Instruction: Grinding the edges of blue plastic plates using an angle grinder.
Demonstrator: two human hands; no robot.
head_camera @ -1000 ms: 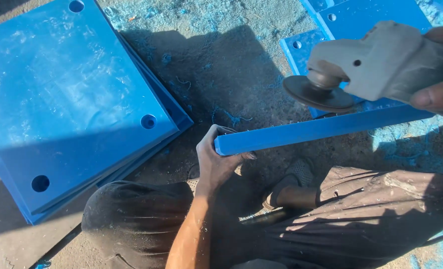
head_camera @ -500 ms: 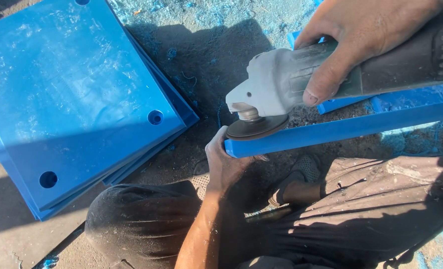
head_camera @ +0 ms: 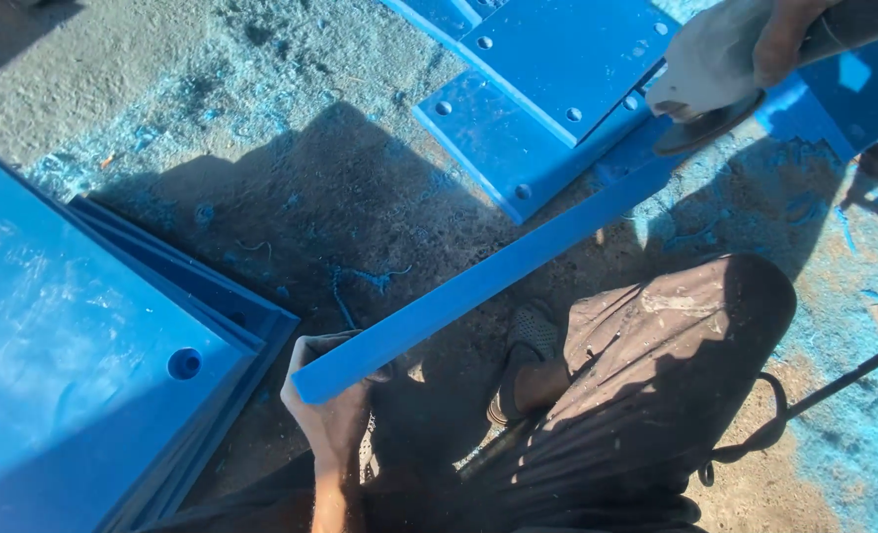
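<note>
The left hand (head_camera: 332,419) clasps the near end of a blue strip (head_camera: 498,274), which runs diagonally to the upper right. There the right hand (head_camera: 784,35) grips a grinder (head_camera: 710,74), its disc on the strip's far end.

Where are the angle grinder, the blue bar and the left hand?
angle grinder (head_camera: 707,61), head view, on its pale gear housing.
blue bar (head_camera: 488,279), head view, on the middle of its top edge.
left hand (head_camera: 332,419), head view, on the back of the hand.

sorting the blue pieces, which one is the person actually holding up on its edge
The long narrow blue strip, gripped at its near end by the left hand. The stacked plates and drilled plates lie flat.
</note>
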